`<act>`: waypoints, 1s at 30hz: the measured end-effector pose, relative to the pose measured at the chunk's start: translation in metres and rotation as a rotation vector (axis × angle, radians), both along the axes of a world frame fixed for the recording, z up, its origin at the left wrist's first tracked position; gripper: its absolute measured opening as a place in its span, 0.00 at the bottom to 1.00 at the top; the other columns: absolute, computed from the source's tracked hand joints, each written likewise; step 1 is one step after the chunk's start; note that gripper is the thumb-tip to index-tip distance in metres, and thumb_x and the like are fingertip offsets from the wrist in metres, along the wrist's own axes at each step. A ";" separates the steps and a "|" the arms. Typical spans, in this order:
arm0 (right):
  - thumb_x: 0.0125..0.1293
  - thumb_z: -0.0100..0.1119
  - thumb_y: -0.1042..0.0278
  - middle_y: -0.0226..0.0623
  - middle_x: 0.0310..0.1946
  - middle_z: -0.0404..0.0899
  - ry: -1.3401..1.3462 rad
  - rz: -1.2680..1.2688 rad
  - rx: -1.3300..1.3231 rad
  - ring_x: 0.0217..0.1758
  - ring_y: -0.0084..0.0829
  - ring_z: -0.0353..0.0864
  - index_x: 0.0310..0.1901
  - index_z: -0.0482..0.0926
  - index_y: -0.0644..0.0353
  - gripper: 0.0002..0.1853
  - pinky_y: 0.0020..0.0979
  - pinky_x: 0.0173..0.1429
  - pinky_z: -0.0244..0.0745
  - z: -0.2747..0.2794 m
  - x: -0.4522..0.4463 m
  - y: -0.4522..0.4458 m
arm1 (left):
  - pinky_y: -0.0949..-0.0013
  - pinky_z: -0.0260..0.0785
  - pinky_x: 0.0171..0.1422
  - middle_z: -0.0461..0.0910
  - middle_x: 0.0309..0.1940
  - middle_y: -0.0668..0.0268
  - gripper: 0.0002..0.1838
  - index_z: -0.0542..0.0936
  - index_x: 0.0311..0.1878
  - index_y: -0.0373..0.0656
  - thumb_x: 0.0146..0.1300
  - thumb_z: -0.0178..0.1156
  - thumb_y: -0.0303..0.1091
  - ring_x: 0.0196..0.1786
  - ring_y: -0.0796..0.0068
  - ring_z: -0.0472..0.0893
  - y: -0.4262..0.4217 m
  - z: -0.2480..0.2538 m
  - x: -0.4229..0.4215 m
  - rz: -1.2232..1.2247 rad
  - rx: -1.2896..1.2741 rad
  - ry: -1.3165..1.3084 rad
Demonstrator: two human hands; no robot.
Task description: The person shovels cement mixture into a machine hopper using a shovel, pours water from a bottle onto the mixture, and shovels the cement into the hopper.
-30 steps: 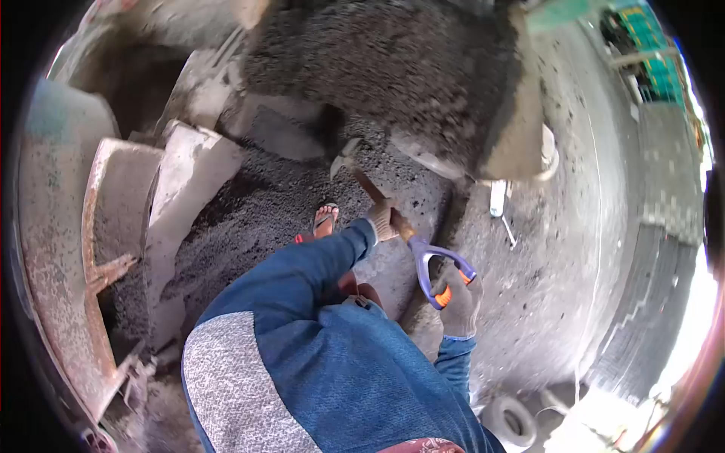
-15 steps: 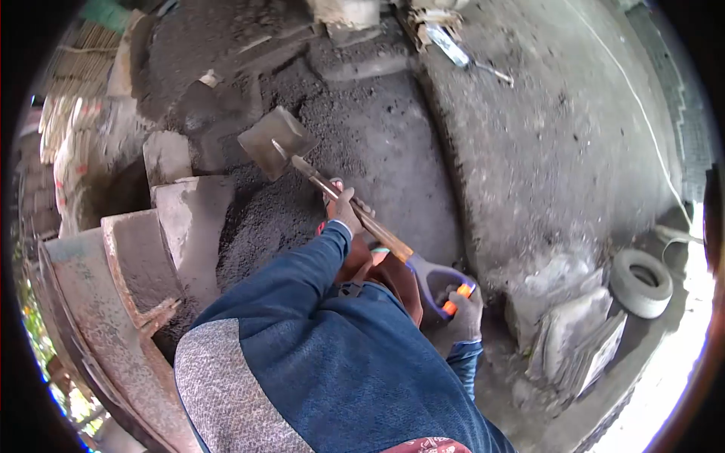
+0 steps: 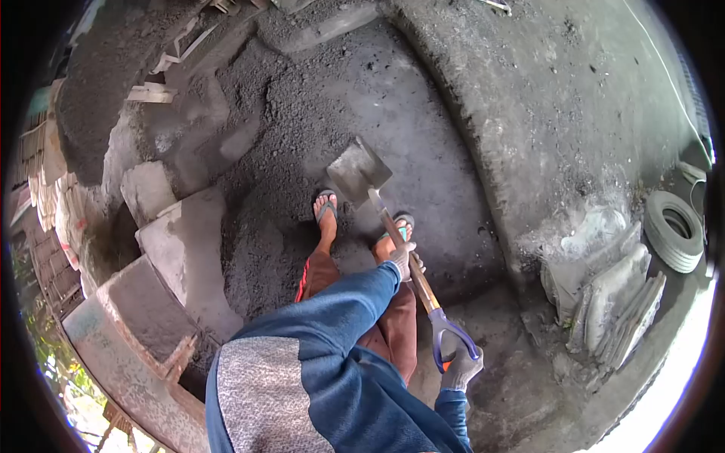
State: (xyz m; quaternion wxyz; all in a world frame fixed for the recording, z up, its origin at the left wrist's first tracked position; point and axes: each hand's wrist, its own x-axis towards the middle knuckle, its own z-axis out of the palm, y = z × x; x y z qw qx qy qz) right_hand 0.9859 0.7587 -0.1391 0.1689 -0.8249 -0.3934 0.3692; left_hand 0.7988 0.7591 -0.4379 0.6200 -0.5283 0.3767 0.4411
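Note:
A shovel (image 3: 414, 279) slants across the middle of the head view, its metal blade (image 3: 359, 167) low over the dark floor in front of my feet. Whether the blade touches the floor, I cannot tell. My left hand (image 3: 404, 261), in a grey glove, is wrapped round the wooden shaft. At the other end, my gloved right hand (image 3: 461, 368) grips the blue D-shaped handle (image 3: 445, 332), hiding most of its orange crossbar. A pile of dark, loose gravelly material (image 3: 291, 113) lies left of and beyond the blade.
A raised concrete edge (image 3: 461, 132) runs along the right. Beyond it are a tyre (image 3: 674, 230) and leaning slabs (image 3: 615, 298). Boards and sheets (image 3: 147, 313) line the left side. My sandalled feet (image 3: 325, 205) stand on either side of the blade.
The shovel blade has swung right and come back nearer my feet. Both hands keep their grip and have moved lower in view. The camera view has shifted, showing both feet.

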 end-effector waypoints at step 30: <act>0.60 0.71 0.65 0.32 0.32 0.82 0.792 0.217 -0.454 0.31 0.26 0.82 0.44 0.79 0.63 0.15 0.31 0.33 0.79 -0.338 -0.382 0.005 | 0.53 0.78 0.44 0.83 0.48 0.55 0.30 0.76 0.59 0.45 0.67 0.58 0.60 0.41 0.58 0.85 -0.119 -0.008 -0.394 -0.907 0.147 0.676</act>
